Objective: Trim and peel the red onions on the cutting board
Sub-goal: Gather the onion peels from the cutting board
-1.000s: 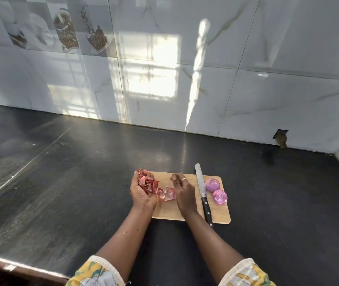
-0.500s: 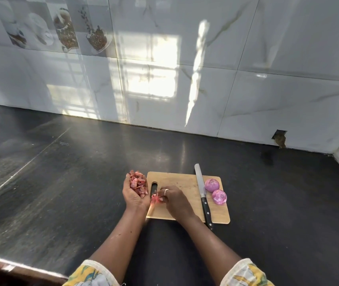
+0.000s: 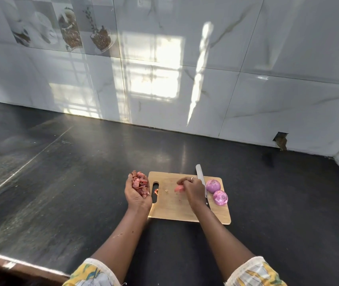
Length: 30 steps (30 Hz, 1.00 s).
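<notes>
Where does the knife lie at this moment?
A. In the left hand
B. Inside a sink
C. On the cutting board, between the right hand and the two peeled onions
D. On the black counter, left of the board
C: the knife lies on the cutting board, with the right hand on one side and the peeled onions on the other.

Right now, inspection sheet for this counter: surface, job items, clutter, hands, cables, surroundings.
Surface: dark countertop; wooden cutting board near the front edge.
Job's things: two peeled red onions on the board's right end; knife beside them, partly hidden.
Clutter: a peel scrap by the board's handle slot.
Grippers: left hand cupped, full of onion peels; right hand pinching a pink peel piece.
Cables: nothing seen.
Surroundings: white tiled wall; hole low in it.
</notes>
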Each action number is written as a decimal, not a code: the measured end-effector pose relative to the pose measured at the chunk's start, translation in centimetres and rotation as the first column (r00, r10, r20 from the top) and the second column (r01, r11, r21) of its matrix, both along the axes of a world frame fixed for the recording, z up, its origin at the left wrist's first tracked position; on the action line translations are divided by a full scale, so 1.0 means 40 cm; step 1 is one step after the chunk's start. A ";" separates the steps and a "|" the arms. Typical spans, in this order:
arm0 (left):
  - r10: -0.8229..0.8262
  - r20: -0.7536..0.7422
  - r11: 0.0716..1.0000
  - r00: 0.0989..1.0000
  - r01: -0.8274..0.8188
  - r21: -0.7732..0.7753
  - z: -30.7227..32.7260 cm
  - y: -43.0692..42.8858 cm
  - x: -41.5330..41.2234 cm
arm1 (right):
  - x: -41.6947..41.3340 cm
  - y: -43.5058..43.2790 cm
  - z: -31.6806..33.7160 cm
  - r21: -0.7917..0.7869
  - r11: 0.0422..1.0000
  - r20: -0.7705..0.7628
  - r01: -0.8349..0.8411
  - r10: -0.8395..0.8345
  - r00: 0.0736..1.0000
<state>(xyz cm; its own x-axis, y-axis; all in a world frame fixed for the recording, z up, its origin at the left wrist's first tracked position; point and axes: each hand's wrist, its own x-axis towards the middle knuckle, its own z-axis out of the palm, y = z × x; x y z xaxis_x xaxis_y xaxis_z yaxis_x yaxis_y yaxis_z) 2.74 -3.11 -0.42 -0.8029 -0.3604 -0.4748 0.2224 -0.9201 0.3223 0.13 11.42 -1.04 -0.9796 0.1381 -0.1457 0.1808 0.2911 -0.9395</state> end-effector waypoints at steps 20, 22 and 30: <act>0.011 0.028 0.999 1.000 -0.012 0.043 0.022 -0.002 0.018 | 0.011 -0.058 0.027 0.583 0.810 -0.319 0.066 0.153 0.935; 0.015 0.031 0.998 0.999 -0.017 0.057 0.017 -0.007 0.017 | 0.021 -0.088 0.029 0.628 0.779 -0.350 0.006 0.275 0.896; 0.046 -0.002 0.998 0.999 -0.046 0.041 0.002 -0.033 0.011 | 0.022 -0.165 -0.009 0.793 0.556 -0.019 -0.250 0.432 0.901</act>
